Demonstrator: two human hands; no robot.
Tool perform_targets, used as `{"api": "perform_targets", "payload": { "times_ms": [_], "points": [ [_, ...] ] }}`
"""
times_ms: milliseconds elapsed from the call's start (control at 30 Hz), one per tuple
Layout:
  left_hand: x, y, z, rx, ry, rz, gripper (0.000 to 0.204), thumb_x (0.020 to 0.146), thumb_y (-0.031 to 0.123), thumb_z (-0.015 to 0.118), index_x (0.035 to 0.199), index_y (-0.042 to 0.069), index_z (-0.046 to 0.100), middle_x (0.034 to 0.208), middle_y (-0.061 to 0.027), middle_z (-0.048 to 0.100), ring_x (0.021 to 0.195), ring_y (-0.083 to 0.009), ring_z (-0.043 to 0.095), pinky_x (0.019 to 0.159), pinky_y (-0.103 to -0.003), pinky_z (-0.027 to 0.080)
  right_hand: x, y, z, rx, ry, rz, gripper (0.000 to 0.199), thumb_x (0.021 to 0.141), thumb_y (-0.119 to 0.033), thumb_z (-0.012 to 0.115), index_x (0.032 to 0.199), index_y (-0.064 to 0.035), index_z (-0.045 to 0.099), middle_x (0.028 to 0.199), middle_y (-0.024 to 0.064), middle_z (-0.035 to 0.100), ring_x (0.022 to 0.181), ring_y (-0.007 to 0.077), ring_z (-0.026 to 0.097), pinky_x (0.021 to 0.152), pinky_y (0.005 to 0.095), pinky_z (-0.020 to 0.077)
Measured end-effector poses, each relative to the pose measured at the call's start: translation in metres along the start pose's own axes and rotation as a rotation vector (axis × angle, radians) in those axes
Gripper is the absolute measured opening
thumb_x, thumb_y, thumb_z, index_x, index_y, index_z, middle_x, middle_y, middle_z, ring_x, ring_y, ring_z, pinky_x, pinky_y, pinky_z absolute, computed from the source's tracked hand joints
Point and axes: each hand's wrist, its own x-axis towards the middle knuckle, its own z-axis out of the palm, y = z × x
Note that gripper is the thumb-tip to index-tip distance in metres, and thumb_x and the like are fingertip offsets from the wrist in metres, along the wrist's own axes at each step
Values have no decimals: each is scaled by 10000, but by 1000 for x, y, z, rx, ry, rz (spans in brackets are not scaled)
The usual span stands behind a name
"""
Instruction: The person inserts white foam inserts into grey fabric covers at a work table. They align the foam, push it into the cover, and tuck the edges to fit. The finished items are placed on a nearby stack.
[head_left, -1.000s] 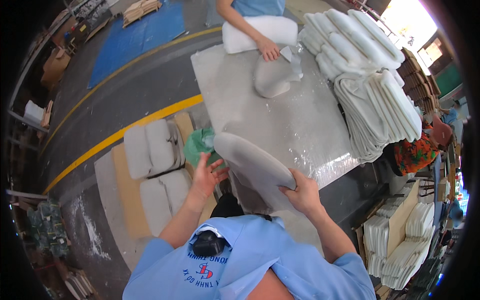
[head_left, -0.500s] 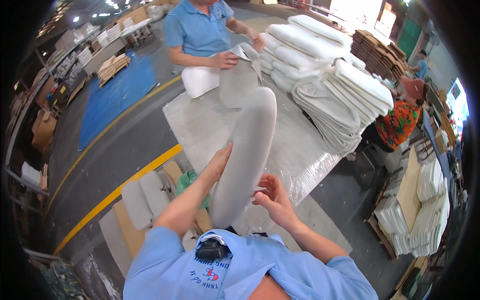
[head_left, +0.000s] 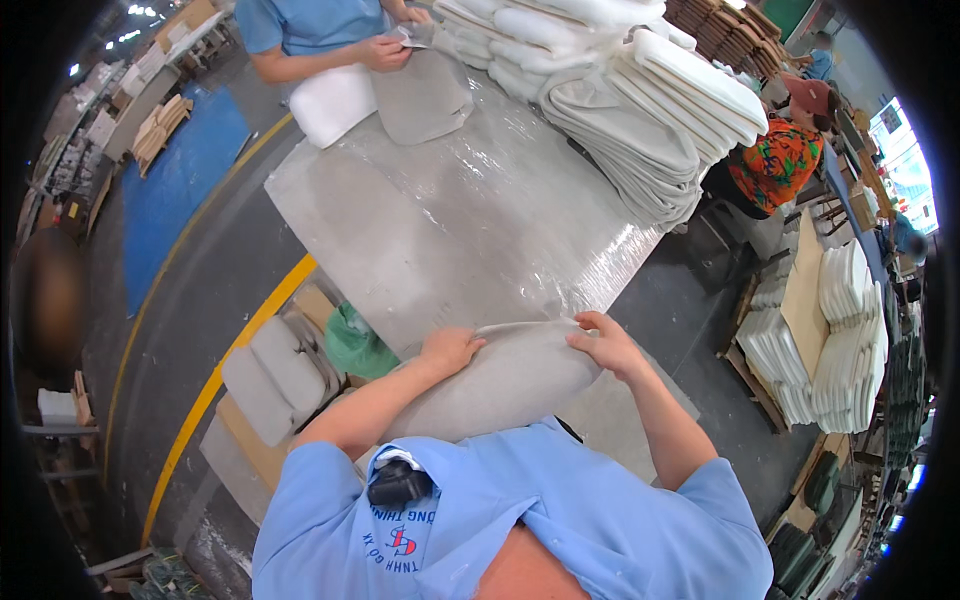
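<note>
The person in the light blue shirt has a long grey fabric-covered cushion (head_left: 500,380) pulled in against the chest, lying across the near edge of the plastic-wrapped grey table (head_left: 450,220). The left hand (head_left: 450,350) is closed over the cushion's upper left edge, fingers curled into the cloth. The right hand (head_left: 605,345) pinches the open seam of the cover at the right end, thumb and fingers gripping the fabric lip.

By the look of it the cover sits over most of the padding, smooth along its length, and what seems left is tidying or closing that open edge under the right hand; I cannot tell whether any fastening is there.

Across the table a co-worker in a blue shirt (head_left: 310,25) handles another grey cushion (head_left: 425,95) of the same kind. A tall stack of pale grey finished cushions (head_left: 640,110) fills the table's far right corner. On the floor to the left lie two grey pads (head_left: 275,375) on cardboard beside a green plastic bag (head_left: 355,345), near a yellow floor line (head_left: 215,385).
</note>
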Motion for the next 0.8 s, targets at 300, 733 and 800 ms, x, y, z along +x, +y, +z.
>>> {"api": "perform_targets", "payload": {
  "times_ms": [300, 733, 800],
  "points": [
    [21, -11, -8, -71, 187, 43, 366, 1046, 427, 578, 1007, 76, 673, 907, -193, 731, 882, -430, 701, 740, -536, 533, 106, -51, 60, -960, -317, -378, 522, 916, -486, 725, 1282, -115, 711, 1231, 213, 696, 1166, 402, 657, 1001, 496, 514],
    [33, -26, 41, 117, 548, 127, 338, 1028, 410, 613, 849, 124, 624, 653, -125, 670, 617, -371, 679, 548, -519, 518, 139, -14, 99, -827, -57, -706, 280, 991, -345, 641, 922, -78, 687, 943, 136, 697, 933, 385, 690, 774, 516, 533],
    [33, -23, 36, 53, 534, 142, 344, 1014, 418, 633, 850, 116, 620, 657, -121, 675, 613, -382, 671, 551, -520, 514, 137, -13, 96, -824, -60, -712, 282, 996, -339, 635, 931, -69, 684, 972, 133, 702, 927, 393, 696, 780, 523, 537]
  ]
}}
